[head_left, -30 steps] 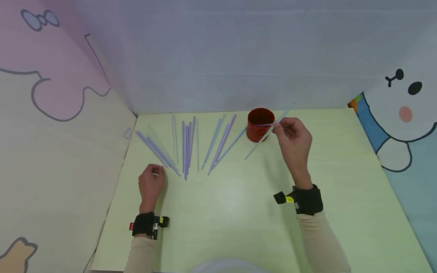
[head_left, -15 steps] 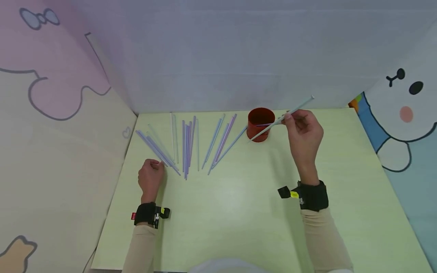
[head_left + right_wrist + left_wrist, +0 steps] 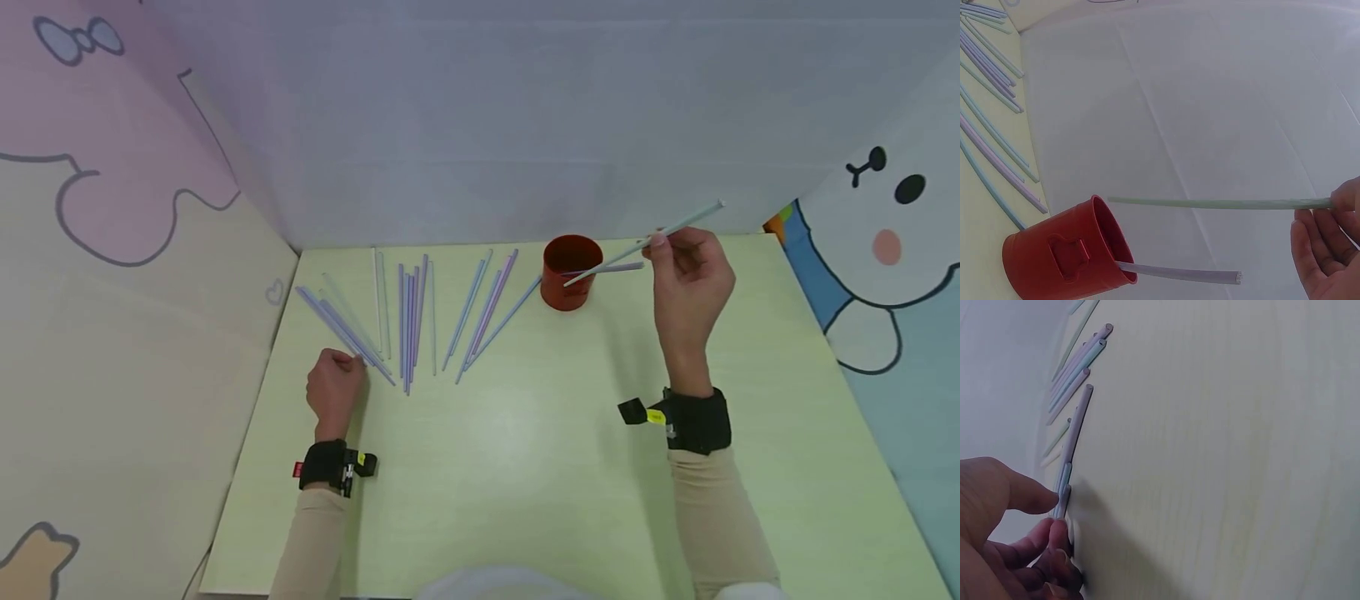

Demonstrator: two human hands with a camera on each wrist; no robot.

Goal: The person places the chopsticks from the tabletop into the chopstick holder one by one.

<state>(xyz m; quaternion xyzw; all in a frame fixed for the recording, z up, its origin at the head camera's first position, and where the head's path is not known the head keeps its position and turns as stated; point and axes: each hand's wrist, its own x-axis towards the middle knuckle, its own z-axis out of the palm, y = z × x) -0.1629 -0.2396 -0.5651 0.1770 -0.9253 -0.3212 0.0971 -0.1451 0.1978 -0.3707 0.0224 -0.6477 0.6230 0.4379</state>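
My right hand (image 3: 693, 271) pinches a pale green straw (image 3: 1222, 204) between thumb and fingers, near its far end. The straw slants down to the left, its free tip near the mouth of a red cup (image 3: 566, 287). Inside the cup, a purple straw (image 3: 1191, 274) leans out over the rim. My left hand (image 3: 335, 387) stays low at the near ends of the leftmost straws (image 3: 337, 325), fingers loosely curled. In the left wrist view, a gap shows between its thumb and fingers beside those straws (image 3: 1079, 425); whether it touches them is unclear.
Several more purple, blue and pale green straws lie in loose groups, including a middle bundle (image 3: 409, 333) and another group (image 3: 487, 308) nearer the cup. A blue straw (image 3: 504, 323) reaches toward the cup. Cloth walls (image 3: 480, 125) enclose the pale table (image 3: 510, 467) at the back and sides.
My right hand has moved right and away from me, lifting the green straw from beside the cup to near its mouth. The left hand has edged slightly forward toward the straws.
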